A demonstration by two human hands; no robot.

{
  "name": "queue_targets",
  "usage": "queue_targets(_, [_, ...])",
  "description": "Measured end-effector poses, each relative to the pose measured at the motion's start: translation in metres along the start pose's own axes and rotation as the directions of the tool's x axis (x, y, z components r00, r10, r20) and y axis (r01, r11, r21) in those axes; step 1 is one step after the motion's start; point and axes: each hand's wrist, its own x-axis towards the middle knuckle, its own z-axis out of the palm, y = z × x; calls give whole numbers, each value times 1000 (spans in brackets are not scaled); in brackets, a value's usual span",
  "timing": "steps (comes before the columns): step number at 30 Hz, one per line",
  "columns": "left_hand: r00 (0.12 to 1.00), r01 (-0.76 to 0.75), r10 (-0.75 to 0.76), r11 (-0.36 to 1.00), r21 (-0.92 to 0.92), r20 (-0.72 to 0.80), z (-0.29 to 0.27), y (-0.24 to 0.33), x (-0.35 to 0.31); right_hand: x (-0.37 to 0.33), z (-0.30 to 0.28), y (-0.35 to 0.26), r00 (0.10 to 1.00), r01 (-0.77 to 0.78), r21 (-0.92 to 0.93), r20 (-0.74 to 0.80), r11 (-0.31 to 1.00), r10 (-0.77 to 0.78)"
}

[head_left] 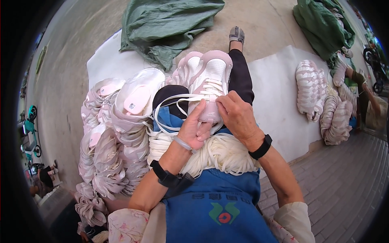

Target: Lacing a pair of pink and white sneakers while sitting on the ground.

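A pink and white sneaker upper (pixel 214 68) lies over my lap, its toe pointing away and white laces threaded across its front. My left hand (pixel 196 125) grips the upper at its tongue, thumb on top and fingers curled beneath. At the upper's right edge, near the top of the lacing, the fingertips of my right hand (pixel 238 117) are pinched together; what lies between them is hidden. A loose white shoelace (pixel 176 97) loops out to the left over my knee. Across my lap rests a thick bundle of cream laces (pixel 227 152), on a blue apron (pixel 210 202).
Nested stacks of pink-white uppers (pixel 135 101) stand close on my left. More uppers (pixel 310 87) lie on a white sheet (pixel 275 101) at the right. Green sacking (pixel 166 28) lies ahead, with a second green sack (pixel 322 28) far right. Another person's arm (pixel 370 95) shows there.
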Motion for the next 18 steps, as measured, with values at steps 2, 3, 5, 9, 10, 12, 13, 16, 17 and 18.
queue_targets(2, [997,-47,48,999,9,-55,7,-3,1,0,2,1,1000,-23,9,-7,1000,23])
queue_targets(3, [993,-55,58,998,26,-106,10,-2,4,1,3,1,999,-43,19,-18,999,44])
queue_targets(5, [985,-64,70,997,43,-157,14,-2,5,0,4,1,999,-36,30,-25,999,37])
queue_targets(9, [973,-83,95,994,65,-209,19,-2,6,2,4,1,999,-20,39,-29,999,21])
queue_targets(10, [970,-84,96,995,62,-223,21,-2,6,2,4,2,999,-20,40,-30,999,21])
queue_targets(12, [974,-80,91,995,58,-207,19,-3,7,3,3,3,1000,0,-9,-1,1000,0])
queue_targets(13, [978,-76,85,996,53,-191,17,-3,7,3,2,4,1000,-1,-9,-2,1000,1])
queue_targets(16, [988,-73,81,995,65,-133,10,-4,4,5,-9,10,999,6,46,-46,999,-4])
queue_targets(17, [987,-77,84,995,59,-138,6,-4,1,5,-21,15,996,-7,133,-84,991,18])
queue_targets(18, [994,-67,73,995,69,-86,1,-4,-1,3,-34,17,984,-165,196,-33,967,175])
